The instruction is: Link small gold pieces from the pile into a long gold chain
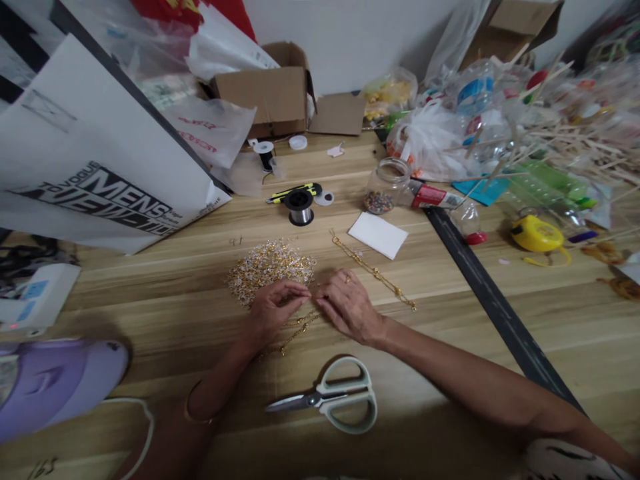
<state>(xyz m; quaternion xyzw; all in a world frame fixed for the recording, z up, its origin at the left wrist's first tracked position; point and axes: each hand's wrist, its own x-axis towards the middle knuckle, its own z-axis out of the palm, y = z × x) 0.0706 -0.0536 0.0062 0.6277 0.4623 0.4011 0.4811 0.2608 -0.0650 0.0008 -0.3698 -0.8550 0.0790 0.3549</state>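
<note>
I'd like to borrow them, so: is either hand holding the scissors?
No, the scissors lie on the tabletop, apart from the left hand and the right hand.

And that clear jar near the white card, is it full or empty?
Neither: the jar is partly full. Small bits lie at its bottom, with clear space above.

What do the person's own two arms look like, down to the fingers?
Both are ungloved. The left arm wears a thin, round, golden bangle; the right arm has a golden ring on one finger and, near the lower right corner, a pale sleeve with dark markings.
</note>
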